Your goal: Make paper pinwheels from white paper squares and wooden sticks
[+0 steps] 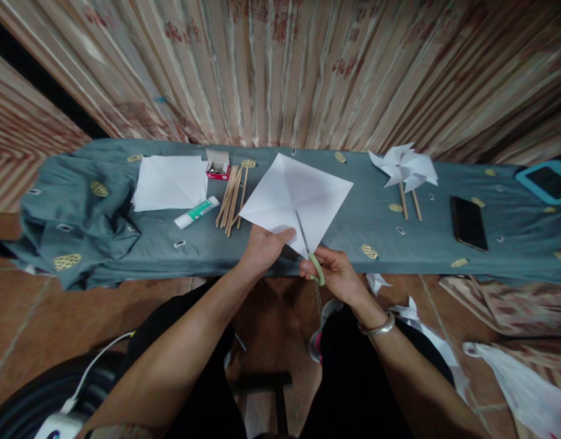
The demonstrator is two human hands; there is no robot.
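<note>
A white square sheet of paper (303, 183) with crease lines is held up over the cloth-covered bench, one corner toward me. My left hand (264, 249) is closed on its lower left edge, thumb on top. In my right hand (330, 268) are scissors (316, 268) with pale green handles. One blade lies over the paper, pointing from the near corner toward the middle; the other blade is mostly hidden below. Left of the paper lie several wooden sticks (230, 201), a glue stick (197, 212), a small red box (217, 166) of metal bits and a stack of white paper (171, 182).
Paper pinwheels (403, 167) on wooden sticks lie at the right of the bench. Beyond them are a dark phone (469, 223) and a blue-framed device (548, 182). A pleated curtain (280, 73) hangs behind. Paper scraps (408, 310) and a white plastic bag (522, 381) are on the floor.
</note>
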